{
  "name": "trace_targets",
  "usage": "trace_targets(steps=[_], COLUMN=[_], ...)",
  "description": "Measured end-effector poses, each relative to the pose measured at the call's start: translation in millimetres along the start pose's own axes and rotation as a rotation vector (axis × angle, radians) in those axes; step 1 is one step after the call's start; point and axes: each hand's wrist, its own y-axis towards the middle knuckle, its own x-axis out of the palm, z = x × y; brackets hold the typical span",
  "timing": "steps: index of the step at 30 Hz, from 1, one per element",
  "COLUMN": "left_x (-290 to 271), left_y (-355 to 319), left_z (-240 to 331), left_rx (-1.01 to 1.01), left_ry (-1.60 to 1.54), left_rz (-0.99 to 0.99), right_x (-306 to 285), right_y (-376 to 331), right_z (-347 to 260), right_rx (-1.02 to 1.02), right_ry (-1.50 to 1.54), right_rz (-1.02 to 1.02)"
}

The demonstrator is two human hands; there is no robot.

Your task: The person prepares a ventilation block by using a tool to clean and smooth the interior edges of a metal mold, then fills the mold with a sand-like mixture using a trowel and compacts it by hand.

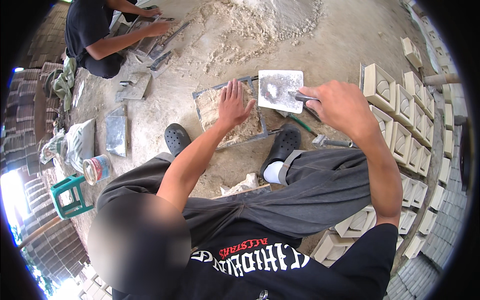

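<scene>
At the far left, a green plastic stool (pixel 70 195) stands on the sandy floor (pixel 320 55), with a paint can (pixel 97 169) just beside it and a white sack (pixel 77 142) a little further up. A flat metal plate (pixel 116 132) lies on the ground near them. Above, at the top left, another person in black (pixel 87 35) crouches over metal moulds, both hands on their own work.

Toward the middle, a square metal mould frame (pixel 227 112) lies on the floor, filled with a sandy mix. The left hand (pixel 233 102) rests flat on that mix, fingers spread and released, pressing palm-down and holding nothing. Two black clogs (pixel 283 145) sit on either side of the frame's near edge.

Just right of the mould, the right hand (pixel 340 107) is clenched around the handle of a flat trowel (pixel 280 90), whose grey, mortar-smeared blade hovers over or touches the mould's upper right corner; which one cannot be told. A hammer (pixel 332 143) lies on the floor below that hand.

At the far right, cream-coloured decorative blocks (pixel 395 120) stand in close rows, and a pile of sand (pixel 280 15) rises at the top.
</scene>
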Motion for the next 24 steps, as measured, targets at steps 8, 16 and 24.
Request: trace_targets(steps=[8, 16, 24], left_x=[0.1, -4.7, 2.3], left_y=[-12.5, -10.0, 13.2], left_z=[13.7, 23.5, 3.0], left_rx=[0.24, 0.174, 0.128], left_ry=[0.165, 0.093, 0.157], left_rz=[-0.012, -0.04, -0.011], right_x=[-1.5, 0.5, -3.7], right_y=[-3.5, -3.2, -4.3], right_z=[4.1, 7.0, 7.0], right_rx=[-0.009, -0.034, 0.009], right_ry=[0.018, 0.019, 0.017], right_rz=[0.032, 0.048, 0.024])
